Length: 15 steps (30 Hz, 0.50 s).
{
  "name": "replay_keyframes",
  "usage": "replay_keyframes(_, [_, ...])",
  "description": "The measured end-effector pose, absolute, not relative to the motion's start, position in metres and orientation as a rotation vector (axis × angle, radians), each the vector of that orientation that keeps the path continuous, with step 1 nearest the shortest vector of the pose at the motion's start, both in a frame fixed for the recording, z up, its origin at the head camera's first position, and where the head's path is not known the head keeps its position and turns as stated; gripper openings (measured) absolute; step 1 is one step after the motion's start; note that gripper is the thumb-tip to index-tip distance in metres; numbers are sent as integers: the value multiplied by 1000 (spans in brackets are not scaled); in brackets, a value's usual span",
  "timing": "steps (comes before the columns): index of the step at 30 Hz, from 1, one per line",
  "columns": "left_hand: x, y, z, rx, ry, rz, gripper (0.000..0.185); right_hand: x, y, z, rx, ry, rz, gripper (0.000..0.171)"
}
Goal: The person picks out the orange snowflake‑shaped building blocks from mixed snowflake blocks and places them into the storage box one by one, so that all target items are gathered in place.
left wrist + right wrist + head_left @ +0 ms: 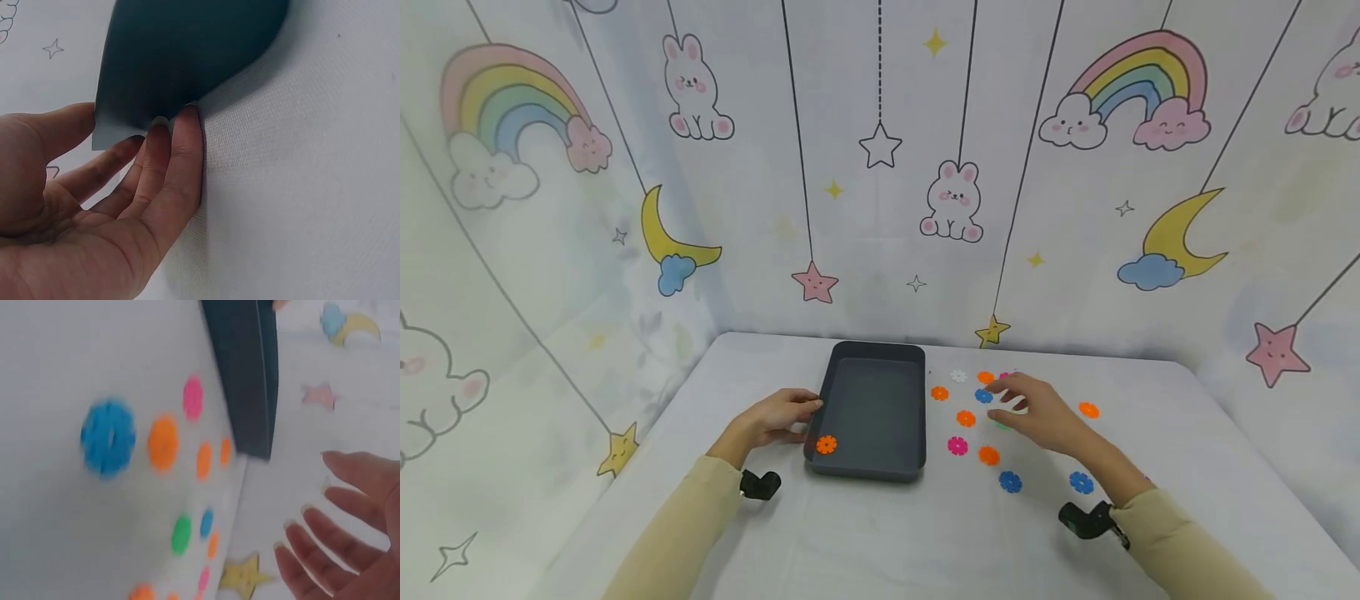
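At the left side of the dark grey tray, my left hand grips the wall. In the left wrist view, the thumb reaches over the tray's rim while the other fingertips touch the outside. An orange notched disc lies in the tray's near left corner. My right hand hovers over the scattered discs, fingers spread and loosely bent, with nothing between them. Near its fingertips lies a blue disc; a green disc is partly hidden under the hand.
More notched discs lie right of the tray: a white one, a pink one, several orange ones, and blue ones nearer the front. An orange disc lies farther right. A patterned cloth hangs behind the white table.
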<state>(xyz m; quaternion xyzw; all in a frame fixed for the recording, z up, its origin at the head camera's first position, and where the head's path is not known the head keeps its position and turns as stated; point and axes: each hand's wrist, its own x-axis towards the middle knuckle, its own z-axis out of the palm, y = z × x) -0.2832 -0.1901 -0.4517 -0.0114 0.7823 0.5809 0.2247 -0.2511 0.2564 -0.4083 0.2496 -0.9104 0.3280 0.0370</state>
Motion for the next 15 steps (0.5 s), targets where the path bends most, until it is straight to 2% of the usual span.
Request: replay_keyframes(15, [-283, -191, -453, -22, 2150, 1606, 50, -277, 370, -412, 393, -2930, 855, 44])
